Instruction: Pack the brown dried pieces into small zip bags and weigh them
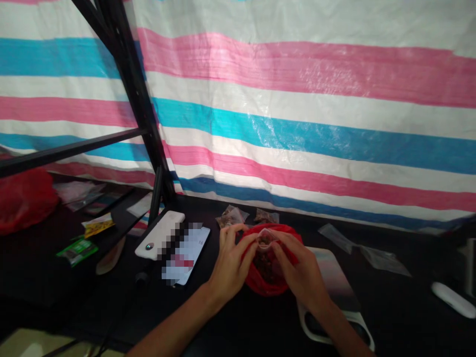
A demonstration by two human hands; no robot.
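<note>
Fingers (250, 241) of both hands (229, 262), I see, pinch a clear bag (265, 241) with brown contents; two filled bags (231, 217) lie mid-frame, flat bags (385, 261) right.

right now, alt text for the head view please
Left hand and right hand hold a small clear bag over an open red bag on a black table. Filled packets lie behind, a phone to the left.

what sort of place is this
Likely a makeshift workspace: striped plastic sheeting hangs behind as a wall, a black frame stands at the left, and a red plastic bag and small filled bags sit on a dark tabletop.
</note>
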